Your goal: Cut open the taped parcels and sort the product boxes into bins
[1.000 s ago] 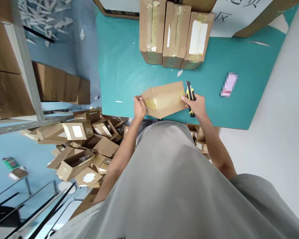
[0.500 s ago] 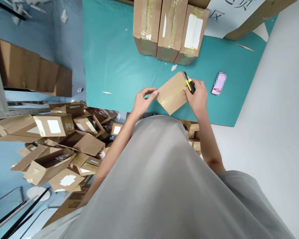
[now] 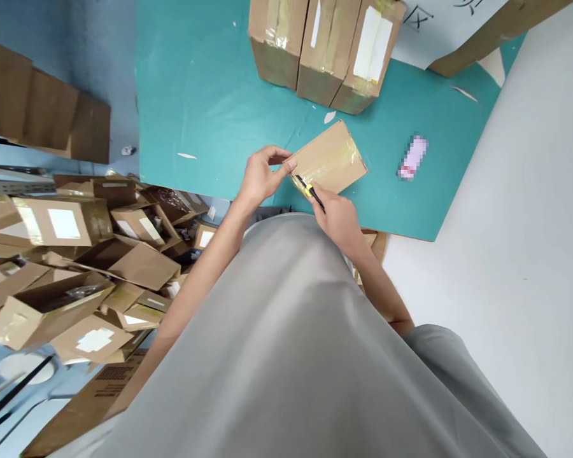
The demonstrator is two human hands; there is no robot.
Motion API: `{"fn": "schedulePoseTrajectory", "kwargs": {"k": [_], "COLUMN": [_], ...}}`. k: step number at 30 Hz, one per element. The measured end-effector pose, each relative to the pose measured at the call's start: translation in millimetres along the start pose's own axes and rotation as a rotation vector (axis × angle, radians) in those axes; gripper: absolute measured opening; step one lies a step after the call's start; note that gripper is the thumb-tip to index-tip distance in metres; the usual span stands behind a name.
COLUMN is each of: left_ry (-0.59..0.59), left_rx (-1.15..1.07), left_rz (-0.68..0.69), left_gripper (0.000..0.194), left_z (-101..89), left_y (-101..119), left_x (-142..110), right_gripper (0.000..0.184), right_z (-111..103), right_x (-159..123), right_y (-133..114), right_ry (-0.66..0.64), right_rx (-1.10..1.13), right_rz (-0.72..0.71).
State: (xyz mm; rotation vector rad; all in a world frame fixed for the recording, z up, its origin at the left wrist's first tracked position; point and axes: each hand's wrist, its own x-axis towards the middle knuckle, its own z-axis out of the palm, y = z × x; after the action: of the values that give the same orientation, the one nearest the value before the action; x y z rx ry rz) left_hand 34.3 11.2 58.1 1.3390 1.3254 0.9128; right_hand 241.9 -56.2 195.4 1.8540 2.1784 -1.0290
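Right fingers (image 3: 319,190) around partly hidden cutter (image 3: 310,191)

Taped brn box (image 3: 328,156), angled; yel/blk cutter (image 3: 309,189) at L end, prob. touching.

Bright light glints off packing tape (image 3: 277,39) while lens distortion stretches the edges.

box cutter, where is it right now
In the head view, the box cutter is in the right hand, at the left end of the small cardboard box, just right of the left hand.
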Motion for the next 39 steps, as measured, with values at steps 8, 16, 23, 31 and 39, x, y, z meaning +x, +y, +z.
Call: {"fn": "schedulePoseTrajectory", "kwargs": {"k": [8, 16, 23, 31, 39], "left_ry": [0.011, 0.000, -0.018, -0.015, -0.058], "left_rx": [-0.015, 0.024, 0.014, 0.012, 0.005], "left_rz": [-0.024, -0.053, -0.072, -0.090, -0.085], "left_gripper": [0.047, 0.049, 0.059, 0.058, 0.064], "left_z": [-0.4, -5.0, -3.1, -6.0, -11.2], "left_y": [1, 7, 9, 7, 0], "left_x": [1, 1, -4, -7, 1], "right_gripper": [0.052, 0.041, 0.047, 0.046, 0.052], "right_z": [-11, -21, -20, -14, -24], "right_x": [8, 0, -25, -27, -1], "right_y": [-17, -27, -25, -24, 61], "right_ry": [-0.059, -0.143, -0.231, -0.233, 0.436], "right_rx": [-0.095, -0.136, -0.229, -0.234, 0.123], "right_rz": [0.026, 0.060, 0.131, 0.132, 0.277]}}
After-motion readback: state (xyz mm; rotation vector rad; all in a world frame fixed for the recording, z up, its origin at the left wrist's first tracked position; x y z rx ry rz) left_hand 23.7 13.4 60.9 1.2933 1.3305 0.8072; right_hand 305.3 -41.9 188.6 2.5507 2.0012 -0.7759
